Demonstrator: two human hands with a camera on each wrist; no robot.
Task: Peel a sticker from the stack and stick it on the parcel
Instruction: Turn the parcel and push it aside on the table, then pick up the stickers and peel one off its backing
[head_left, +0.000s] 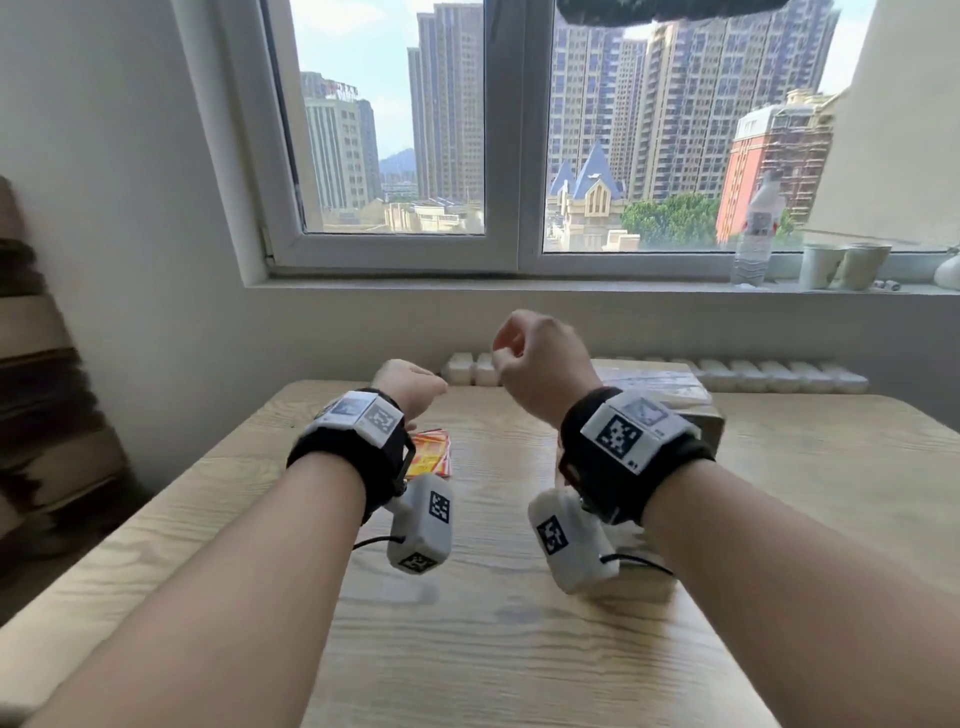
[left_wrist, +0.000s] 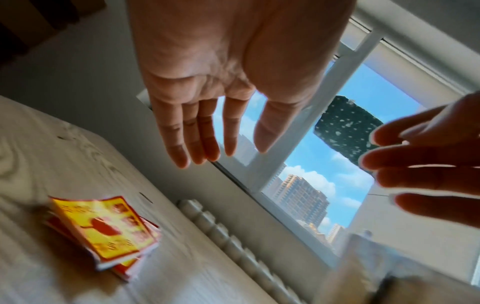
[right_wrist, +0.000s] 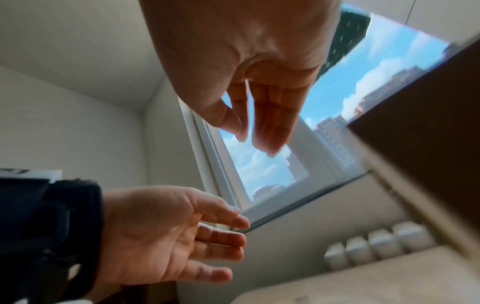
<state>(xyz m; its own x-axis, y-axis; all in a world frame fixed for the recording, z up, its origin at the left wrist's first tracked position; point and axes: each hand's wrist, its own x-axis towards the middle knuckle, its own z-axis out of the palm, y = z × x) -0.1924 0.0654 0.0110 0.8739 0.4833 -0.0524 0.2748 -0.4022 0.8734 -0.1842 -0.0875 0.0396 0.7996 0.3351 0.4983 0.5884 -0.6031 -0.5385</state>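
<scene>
Sticker stack (left_wrist: 103, 232) flat on wooden table (head_left: 493, 649), left of centre, untouched; glossy red-yellow sheets, slightly fanned. Cardboard parcel (head_left: 670, 387) at far right, taped top. Left hand (left_wrist: 207, 82) above stack, fingers straight, empty. Right hand (right_wrist: 246, 61) raised, fingers extended, empty. Best lowered onto stack: pin with left, lift one corner with right fingernail.

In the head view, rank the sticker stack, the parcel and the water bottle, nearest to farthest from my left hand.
From the left hand:
1. Sticker stack, on the table just below it.
2. Parcel, across the table to the right.
3. Water bottle, far right on the windowsill.
</scene>
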